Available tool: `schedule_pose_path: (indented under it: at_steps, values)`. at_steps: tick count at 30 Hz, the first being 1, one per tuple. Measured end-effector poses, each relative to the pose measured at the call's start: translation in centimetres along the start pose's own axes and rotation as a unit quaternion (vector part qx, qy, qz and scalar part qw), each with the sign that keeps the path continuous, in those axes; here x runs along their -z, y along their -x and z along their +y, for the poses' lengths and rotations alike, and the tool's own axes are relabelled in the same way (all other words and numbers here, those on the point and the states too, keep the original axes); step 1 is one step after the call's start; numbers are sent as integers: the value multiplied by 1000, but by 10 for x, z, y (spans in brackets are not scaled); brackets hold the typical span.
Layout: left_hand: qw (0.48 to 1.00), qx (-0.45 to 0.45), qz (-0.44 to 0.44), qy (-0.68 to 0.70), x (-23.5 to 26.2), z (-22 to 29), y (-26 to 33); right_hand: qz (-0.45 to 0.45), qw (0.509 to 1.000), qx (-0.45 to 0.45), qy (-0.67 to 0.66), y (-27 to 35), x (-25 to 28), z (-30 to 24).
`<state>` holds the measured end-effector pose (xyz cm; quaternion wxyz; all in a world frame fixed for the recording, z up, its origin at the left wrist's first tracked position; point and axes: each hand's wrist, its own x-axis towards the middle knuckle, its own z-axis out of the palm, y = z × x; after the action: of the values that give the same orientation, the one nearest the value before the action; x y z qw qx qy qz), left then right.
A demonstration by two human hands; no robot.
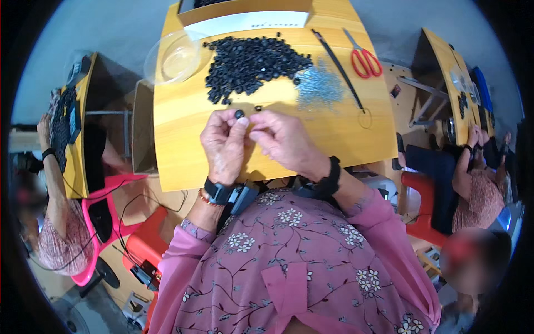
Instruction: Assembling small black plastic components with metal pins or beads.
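Between the thumb and fingers of my left hand [223, 139] is a small round black part [239, 114]. Close beside it, my right hand [283, 138] has its thumb and fingertips pinched together; whatever they hold, if anything, is too small to make out. One loose black piece [258, 108] lies on the wooden table just beyond my fingers. Past the hands spreads a large pile of small black parts [245, 64]. Touching its right side is a heap of small silvery metal pieces [320, 86].
Red-handled scissors [365, 62] and a long thin black rod [339, 67] lie at the table's right. A clear plastic bowl [177, 58] stands far left, below an open box [245, 16] at the back. Co-workers sit at tables [82, 161] on both sides.
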<state>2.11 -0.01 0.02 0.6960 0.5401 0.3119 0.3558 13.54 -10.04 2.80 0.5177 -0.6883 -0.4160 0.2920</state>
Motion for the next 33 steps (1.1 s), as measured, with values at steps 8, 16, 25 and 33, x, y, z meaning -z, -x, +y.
schedule_pose_path:
  at_steps: [8, 16, 25, 33]
  values:
    - [997, -5, -61, -42, -1, 2, 1, 21, 996, 81, -7, -3, -2, 8]
    - [997, 13, -54, -53, -5, 6, 1, 20, 994, 87, 69, -3, 19, 6]
    - [987, -25, -80, -136, -14, -4, 0, 155, 976, 56, 140, -5, 78, 12]
    - [989, -20, -92, -114, -16, -1, 1, 280, 876, 115, 376, -32, 177, 26]
